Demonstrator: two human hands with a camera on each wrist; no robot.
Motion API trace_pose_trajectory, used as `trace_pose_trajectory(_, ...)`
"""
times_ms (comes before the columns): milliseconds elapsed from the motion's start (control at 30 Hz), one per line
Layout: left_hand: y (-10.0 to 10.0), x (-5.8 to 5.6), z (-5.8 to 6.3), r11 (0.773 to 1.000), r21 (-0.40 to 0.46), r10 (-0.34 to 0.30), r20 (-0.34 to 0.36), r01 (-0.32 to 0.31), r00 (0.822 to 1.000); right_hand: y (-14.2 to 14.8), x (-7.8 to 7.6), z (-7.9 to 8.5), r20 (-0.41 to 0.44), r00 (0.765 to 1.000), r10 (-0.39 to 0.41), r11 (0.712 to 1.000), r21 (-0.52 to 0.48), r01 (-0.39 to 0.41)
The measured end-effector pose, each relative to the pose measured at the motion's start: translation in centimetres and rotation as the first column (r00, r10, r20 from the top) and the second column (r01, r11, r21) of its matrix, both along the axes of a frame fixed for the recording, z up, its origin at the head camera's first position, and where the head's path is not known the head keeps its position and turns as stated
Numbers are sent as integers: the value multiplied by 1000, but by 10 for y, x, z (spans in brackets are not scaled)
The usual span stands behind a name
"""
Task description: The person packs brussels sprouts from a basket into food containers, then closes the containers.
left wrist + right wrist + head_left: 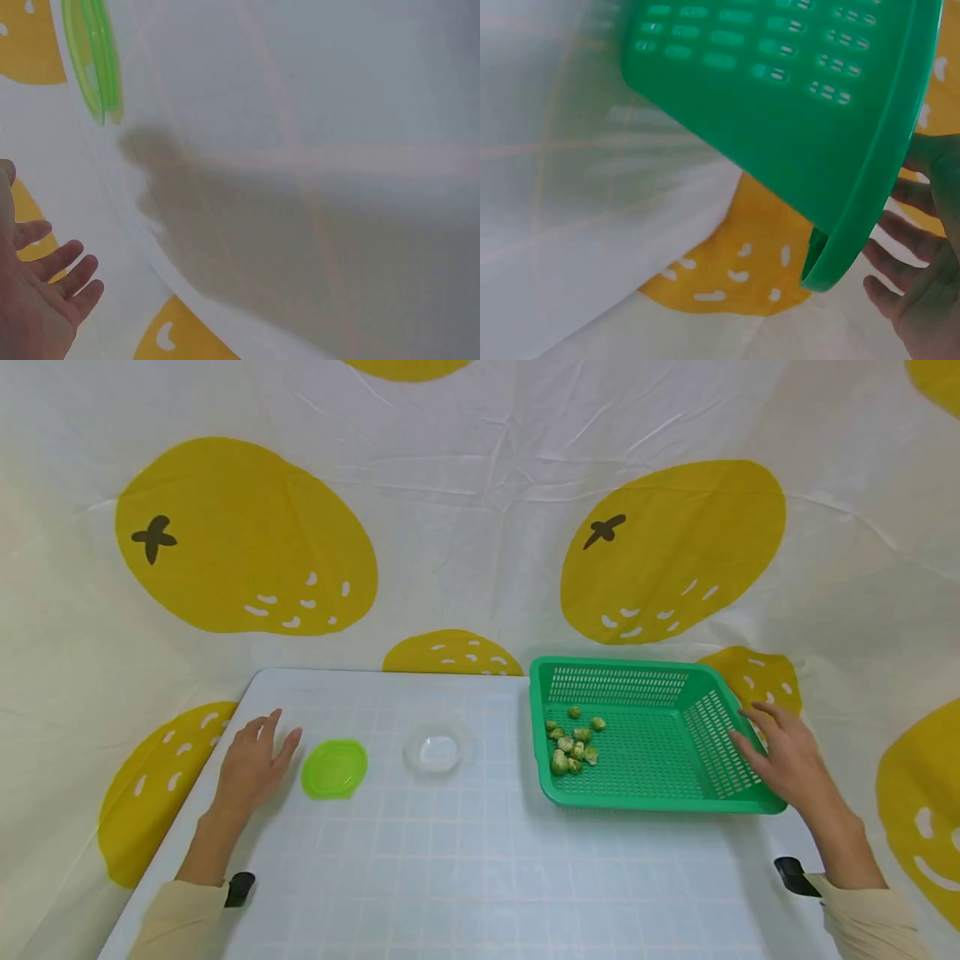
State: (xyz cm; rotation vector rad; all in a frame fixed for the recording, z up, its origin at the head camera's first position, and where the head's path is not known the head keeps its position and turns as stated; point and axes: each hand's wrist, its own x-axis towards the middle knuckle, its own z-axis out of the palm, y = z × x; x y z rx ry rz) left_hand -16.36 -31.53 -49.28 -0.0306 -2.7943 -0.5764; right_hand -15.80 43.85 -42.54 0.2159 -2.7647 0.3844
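My left hand (251, 767) hovers over the left part of the table, fingers spread and holding nothing. Just right of it lies a bright green lid-like dish (334, 769), seen edge-on as a green rim (94, 60) in the left wrist view. A small clear container (437, 750) stands further right. My right hand (789, 753) is at the right rim of a green slotted plastic basket (660, 805), fingers extended; whether they touch the rim (877, 180) I cannot tell. Several Brussels sprouts (576, 750) sit in the basket's left part.
The white table (465, 885) has a faint grid pattern; its back edge meets a hanging white cloth (465, 527) printed with large yellow fruit. The basket takes up the table's back right. A dark band (240, 889) is at the left sleeve cuff.
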Motion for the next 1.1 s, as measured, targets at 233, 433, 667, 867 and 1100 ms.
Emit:
trace_pose_trajectory(233,16,1,5,997,69,-22,24,20,999,-16,-1,3,-2,998,63,997,-36,-63)
trace_pose_trajectory(433,29,4,9,990,133,-40,3,39,999,-34,0,2,45,995,90,994,-73,-86)
trace_pose_trajectory(667,47,2,11,982,181,-51,26,45,998,-48,-3,-1,18,989,144,987,-81,-142)
trace_pose_trajectory(867,63,1,12,973,227,-58,38,48,998,-56,-3,-2,-8,983,184,978,-97,-184)
trace_pose_trajectory(1100,80,-1,10,957,283,-83,64,61,995,-71,-2,-1,8,982,191,976,-105,-189)
